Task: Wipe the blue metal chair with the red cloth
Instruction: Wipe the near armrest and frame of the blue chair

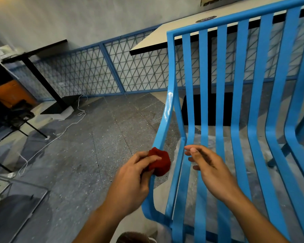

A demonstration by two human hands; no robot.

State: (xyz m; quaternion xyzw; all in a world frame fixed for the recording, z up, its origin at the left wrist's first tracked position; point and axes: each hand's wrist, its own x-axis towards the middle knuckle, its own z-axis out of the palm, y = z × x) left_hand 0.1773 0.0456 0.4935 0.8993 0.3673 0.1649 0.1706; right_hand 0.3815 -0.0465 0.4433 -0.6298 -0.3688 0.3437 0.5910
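Left hand: nearest of all, lower centre of frame; fingers pinched shut on a bunched red cloth.
Cloth position: wadded tight, pressed against the outer left rail of the blue metal chair, just where seat meets back.
Right hand: holds nothing, fingers loosely curled and apart, hovering over the seat slats; contact with them unclear.
Step in hand: looks like wiping the left frame rail.
Next move: likely run the cloth up the rail toward the pale smear mid-frame, keeping pressure on the narrow edge.
Surface: slatted painted metal, glossy, gaps between the bars.
Room: speckled grey floor; white cord trailing left; table behind the chair; blue lattice fence along the wall.
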